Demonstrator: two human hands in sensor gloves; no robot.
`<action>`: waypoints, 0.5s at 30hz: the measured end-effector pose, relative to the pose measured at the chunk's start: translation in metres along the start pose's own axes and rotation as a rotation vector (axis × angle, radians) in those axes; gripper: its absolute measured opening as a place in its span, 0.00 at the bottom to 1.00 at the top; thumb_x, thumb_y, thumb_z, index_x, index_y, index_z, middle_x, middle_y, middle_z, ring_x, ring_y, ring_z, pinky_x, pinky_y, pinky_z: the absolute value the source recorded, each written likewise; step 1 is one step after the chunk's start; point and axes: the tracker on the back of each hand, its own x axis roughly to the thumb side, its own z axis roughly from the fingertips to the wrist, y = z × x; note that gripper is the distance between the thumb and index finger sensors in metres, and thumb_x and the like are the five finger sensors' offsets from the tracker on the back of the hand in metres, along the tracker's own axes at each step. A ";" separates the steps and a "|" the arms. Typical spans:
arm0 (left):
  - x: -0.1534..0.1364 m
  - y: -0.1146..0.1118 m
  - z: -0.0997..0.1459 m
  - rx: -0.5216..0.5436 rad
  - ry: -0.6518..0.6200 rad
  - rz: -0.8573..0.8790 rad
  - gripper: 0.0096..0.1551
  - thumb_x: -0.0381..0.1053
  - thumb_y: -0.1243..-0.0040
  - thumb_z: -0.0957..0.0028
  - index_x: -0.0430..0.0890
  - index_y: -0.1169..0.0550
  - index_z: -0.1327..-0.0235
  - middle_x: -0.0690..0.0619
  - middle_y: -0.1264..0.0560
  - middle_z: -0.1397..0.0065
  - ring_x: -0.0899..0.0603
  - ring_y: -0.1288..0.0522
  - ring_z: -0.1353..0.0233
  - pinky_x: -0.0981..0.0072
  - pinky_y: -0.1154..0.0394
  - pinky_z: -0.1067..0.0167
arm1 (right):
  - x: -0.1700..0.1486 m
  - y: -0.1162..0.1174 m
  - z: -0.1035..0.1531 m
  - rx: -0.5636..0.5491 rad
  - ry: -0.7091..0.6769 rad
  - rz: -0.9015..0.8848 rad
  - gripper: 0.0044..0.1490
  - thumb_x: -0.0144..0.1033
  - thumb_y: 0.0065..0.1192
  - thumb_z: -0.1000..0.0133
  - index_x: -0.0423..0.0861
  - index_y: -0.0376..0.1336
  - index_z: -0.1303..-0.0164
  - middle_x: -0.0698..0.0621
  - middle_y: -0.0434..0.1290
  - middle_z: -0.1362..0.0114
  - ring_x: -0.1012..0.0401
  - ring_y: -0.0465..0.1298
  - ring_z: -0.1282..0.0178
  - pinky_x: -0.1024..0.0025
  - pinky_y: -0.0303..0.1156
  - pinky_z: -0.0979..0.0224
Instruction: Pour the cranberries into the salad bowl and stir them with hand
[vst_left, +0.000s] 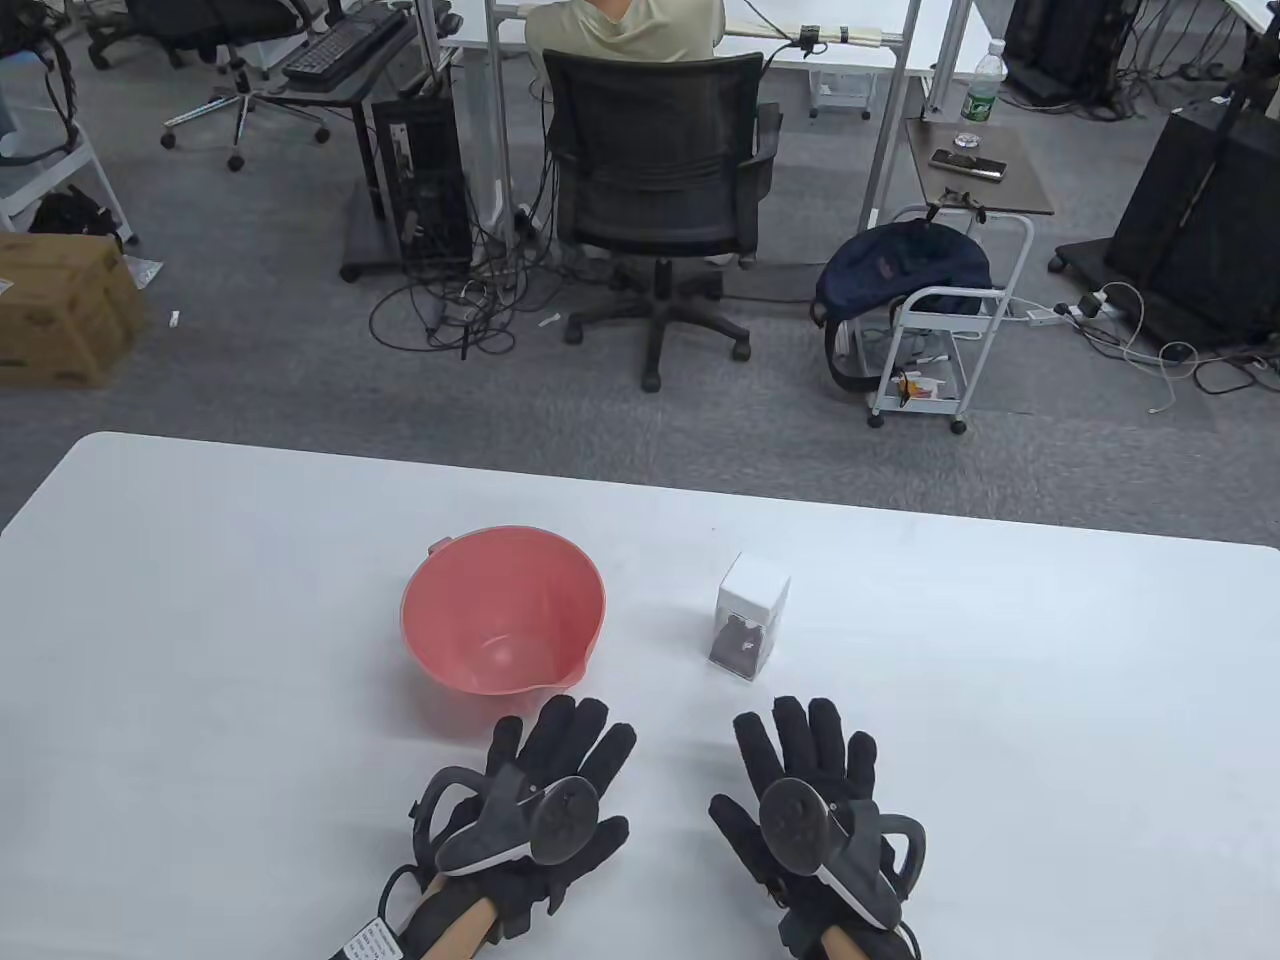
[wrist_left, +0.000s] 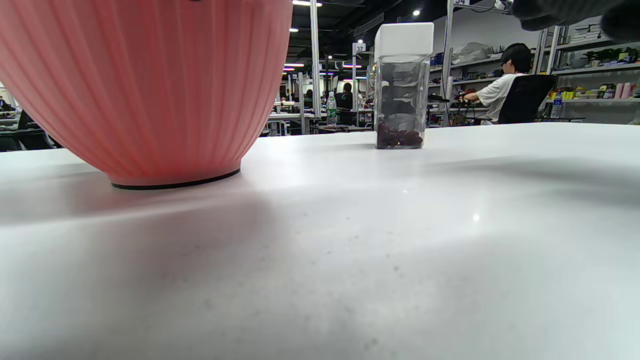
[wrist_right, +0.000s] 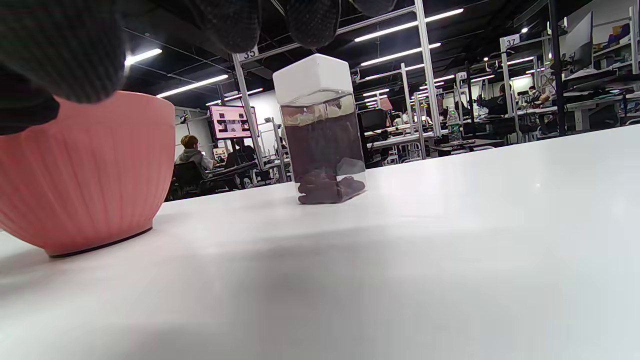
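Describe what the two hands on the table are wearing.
Both the left hand and the right hand wear black knit sensor gloves. A dark grey tracker with a round disc face, a white edge and a looped ring is strapped to the back of each. A white printed label hangs at the left wrist. No sleeves show.

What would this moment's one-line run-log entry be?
left hand open, flat | right hand open, flat | jar capped, untouched | bowl empty
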 end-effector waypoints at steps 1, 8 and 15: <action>-0.001 -0.001 0.000 -0.003 0.002 0.000 0.50 0.82 0.57 0.50 0.68 0.58 0.20 0.58 0.58 0.08 0.42 0.59 0.10 0.34 0.52 0.20 | 0.000 0.001 0.000 -0.001 -0.002 -0.001 0.52 0.77 0.60 0.56 0.67 0.50 0.22 0.53 0.52 0.11 0.50 0.46 0.10 0.38 0.45 0.17; -0.002 0.002 0.001 0.011 0.011 -0.003 0.50 0.82 0.57 0.50 0.68 0.58 0.20 0.59 0.58 0.08 0.42 0.59 0.10 0.34 0.52 0.20 | 0.003 0.001 0.002 0.001 -0.016 0.005 0.52 0.77 0.59 0.56 0.67 0.50 0.22 0.53 0.52 0.11 0.50 0.47 0.11 0.38 0.45 0.17; 0.000 -0.001 0.000 -0.005 -0.009 -0.013 0.50 0.82 0.57 0.50 0.68 0.58 0.20 0.58 0.57 0.08 0.42 0.59 0.10 0.34 0.51 0.20 | 0.000 0.003 -0.001 0.010 -0.005 -0.017 0.52 0.77 0.60 0.56 0.67 0.50 0.23 0.53 0.52 0.11 0.49 0.47 0.11 0.38 0.46 0.17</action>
